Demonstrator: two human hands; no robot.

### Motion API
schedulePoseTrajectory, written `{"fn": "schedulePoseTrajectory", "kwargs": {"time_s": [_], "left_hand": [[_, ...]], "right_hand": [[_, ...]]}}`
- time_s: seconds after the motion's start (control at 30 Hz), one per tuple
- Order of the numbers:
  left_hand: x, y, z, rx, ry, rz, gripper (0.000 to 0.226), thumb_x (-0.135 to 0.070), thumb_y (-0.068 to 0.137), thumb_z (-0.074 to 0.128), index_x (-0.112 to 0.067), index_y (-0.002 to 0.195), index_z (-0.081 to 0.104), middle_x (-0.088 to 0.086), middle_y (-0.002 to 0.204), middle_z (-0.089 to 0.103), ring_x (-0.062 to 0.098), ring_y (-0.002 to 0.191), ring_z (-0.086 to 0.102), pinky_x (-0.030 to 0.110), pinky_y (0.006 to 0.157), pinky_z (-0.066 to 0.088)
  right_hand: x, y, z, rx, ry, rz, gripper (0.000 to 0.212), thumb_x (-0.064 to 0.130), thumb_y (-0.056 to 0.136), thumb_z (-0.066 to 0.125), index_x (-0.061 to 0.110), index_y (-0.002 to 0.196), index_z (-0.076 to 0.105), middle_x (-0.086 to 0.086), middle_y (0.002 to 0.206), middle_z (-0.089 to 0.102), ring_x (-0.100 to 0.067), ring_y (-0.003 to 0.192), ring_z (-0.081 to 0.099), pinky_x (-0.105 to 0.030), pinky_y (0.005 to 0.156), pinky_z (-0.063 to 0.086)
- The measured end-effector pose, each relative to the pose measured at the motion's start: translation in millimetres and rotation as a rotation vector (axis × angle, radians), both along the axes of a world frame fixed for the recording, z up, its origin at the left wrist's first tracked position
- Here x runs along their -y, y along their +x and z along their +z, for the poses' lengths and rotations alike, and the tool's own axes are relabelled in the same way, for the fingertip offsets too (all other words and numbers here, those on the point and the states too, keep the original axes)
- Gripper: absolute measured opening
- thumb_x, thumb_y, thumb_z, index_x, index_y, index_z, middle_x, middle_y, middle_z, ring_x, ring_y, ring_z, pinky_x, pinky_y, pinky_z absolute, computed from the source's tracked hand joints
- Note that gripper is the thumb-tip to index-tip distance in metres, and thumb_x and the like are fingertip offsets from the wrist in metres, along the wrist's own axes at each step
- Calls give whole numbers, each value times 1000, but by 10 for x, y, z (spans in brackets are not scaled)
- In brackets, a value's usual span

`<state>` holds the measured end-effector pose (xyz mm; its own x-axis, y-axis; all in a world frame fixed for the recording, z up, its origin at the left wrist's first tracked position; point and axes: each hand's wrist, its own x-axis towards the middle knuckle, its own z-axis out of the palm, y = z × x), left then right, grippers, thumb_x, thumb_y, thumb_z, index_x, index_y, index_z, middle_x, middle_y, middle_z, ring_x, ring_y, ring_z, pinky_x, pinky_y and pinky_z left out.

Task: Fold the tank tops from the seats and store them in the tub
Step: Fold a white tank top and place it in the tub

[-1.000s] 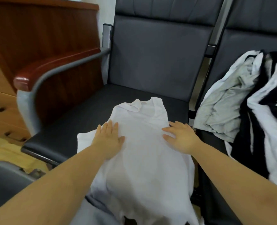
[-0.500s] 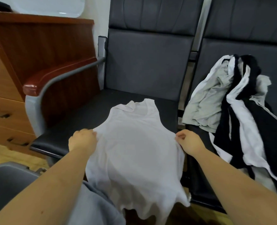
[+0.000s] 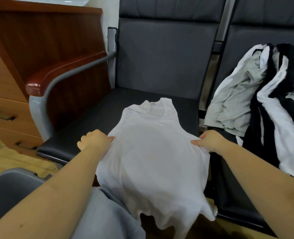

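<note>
Both forearms are bare from the lower edge of the view to the wrists, with no sleeves, watch or bands on them. The left hand and right hand wear no gloves or rings. Light grey trousers cover the leg.

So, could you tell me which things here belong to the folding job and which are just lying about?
Job: white tank top, gripped by left hand and right hand; pile of tops; grey tub.
Lying about: wooden drawers, armrest.

bare seat left of and behind the white tank top. armrest blocks the left, clothes pile crowds the right seat.
</note>
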<state>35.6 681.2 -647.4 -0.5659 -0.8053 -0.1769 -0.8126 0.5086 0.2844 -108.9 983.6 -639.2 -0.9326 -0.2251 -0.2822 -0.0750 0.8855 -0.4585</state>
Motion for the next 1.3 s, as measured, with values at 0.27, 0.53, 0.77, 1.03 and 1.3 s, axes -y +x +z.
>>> {"fn": "schedulePoseTrajectory", "kwargs": {"time_s": [0.27, 0.53, 0.77, 1.03, 1.3], "left_hand": [[-213, 134, 109, -422, 259, -70, 20, -26, 94, 59, -18, 108, 47, 3, 89, 53, 16, 73, 52, 26, 60, 40], [-222, 375, 187, -472, 370, 7, 10, -24, 90, 65, -18, 97, 66, 4, 98, 63, 21, 88, 57, 35, 74, 46], [-285, 311, 196, -347, 246, 94, 29, -6, 99, 46, -6, 122, 63, 17, 123, 60, 34, 107, 57, 41, 96, 47], [-602, 146, 265, -313, 333, 17, 41, -13, 99, 47, -16, 140, 47, 11, 135, 53, 27, 117, 55, 33, 97, 48], [-1196, -132, 297, -300, 614, -159, 26, -25, 94, 54, -5, 82, 66, 5, 78, 64, 22, 76, 58, 32, 74, 46]], "right_hand": [[-113, 264, -53, -137, -276, 17, 19, 26, 92, 61, 10, 83, 56, -3, 82, 57, -19, 77, 53, -23, 58, 36], [-599, 696, -40, 248, -535, -101, 23, 35, 95, 56, 16, 104, 66, -7, 113, 63, -23, 102, 59, -37, 93, 48], [-757, 785, 213, 372, -731, -318, 43, 46, 82, 70, 8, 102, 71, -12, 104, 71, -30, 100, 65, -43, 98, 49], [-537, 785, 59, 453, -932, -402, 20, 26, 94, 59, 8, 102, 64, -12, 104, 67, -24, 85, 65, -33, 69, 51], [-342, 655, -22, 577, -1079, -420, 22, 16, 93, 61, 3, 110, 68, -11, 102, 73, -27, 96, 69, -39, 86, 54]]}}
